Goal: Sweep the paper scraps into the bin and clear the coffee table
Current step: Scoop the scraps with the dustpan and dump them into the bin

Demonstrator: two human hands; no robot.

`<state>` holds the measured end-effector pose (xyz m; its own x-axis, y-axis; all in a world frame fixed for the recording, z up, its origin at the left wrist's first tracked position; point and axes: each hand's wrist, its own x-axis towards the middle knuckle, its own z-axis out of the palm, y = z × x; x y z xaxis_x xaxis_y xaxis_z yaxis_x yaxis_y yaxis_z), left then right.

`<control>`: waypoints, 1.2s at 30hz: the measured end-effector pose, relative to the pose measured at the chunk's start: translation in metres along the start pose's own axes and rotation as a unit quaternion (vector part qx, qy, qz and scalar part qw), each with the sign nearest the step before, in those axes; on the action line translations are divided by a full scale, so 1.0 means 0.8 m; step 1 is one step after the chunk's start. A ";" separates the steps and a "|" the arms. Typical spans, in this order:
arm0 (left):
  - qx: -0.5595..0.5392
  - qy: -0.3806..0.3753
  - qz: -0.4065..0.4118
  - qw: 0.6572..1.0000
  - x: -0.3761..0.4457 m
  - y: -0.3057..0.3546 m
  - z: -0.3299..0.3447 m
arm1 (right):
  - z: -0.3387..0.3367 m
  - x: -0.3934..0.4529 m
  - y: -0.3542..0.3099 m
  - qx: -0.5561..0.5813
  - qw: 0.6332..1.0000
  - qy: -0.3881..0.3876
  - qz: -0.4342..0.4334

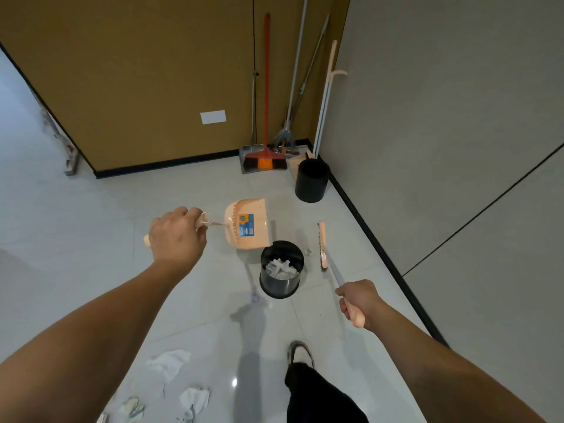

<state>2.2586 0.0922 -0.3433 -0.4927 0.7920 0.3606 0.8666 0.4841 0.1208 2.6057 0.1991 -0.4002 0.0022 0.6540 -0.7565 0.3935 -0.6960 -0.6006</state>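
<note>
My left hand (175, 235) grips the handle of a peach dustpan (248, 223), tilted with its lip over a black bin (282, 268) that holds white paper scraps. My right hand (358, 300) grips the handle of a peach broom (322, 245), whose head rests on the floor just right of the bin. One small scrap (309, 251) lies between bin and broom head. More crumpled paper scraps (169, 363) lie on the floor at the lower left.
A second black bin (312, 180) stands in the corner beside a red broom (266, 160), a metal dustpan, mops and another peach handle leaning on the walls. My shoe (300, 354) and dark trouser leg are at bottom centre. The floor is glossy light tile.
</note>
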 end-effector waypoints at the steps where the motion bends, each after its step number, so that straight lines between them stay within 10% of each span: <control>1: -0.006 0.008 -0.017 1.000 0.014 -0.005 0.011 | 0.004 0.014 -0.012 0.007 1.000 -0.004 0.008; 15: 0.039 -0.056 -0.160 0.985 0.229 0.015 0.166 | 0.045 0.240 -0.181 0.136 0.976 -0.042 0.163; 36: 0.078 -0.130 -0.310 0.939 0.143 -0.046 0.214 | 0.180 0.330 -0.270 -0.161 0.971 -0.133 0.114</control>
<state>2.1570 0.2289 -0.4645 -0.9182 0.3954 0.0245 0.3960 0.9139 0.0889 2.3892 0.4795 -0.5079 -0.0981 0.3634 -0.9264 0.6779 -0.6572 -0.3296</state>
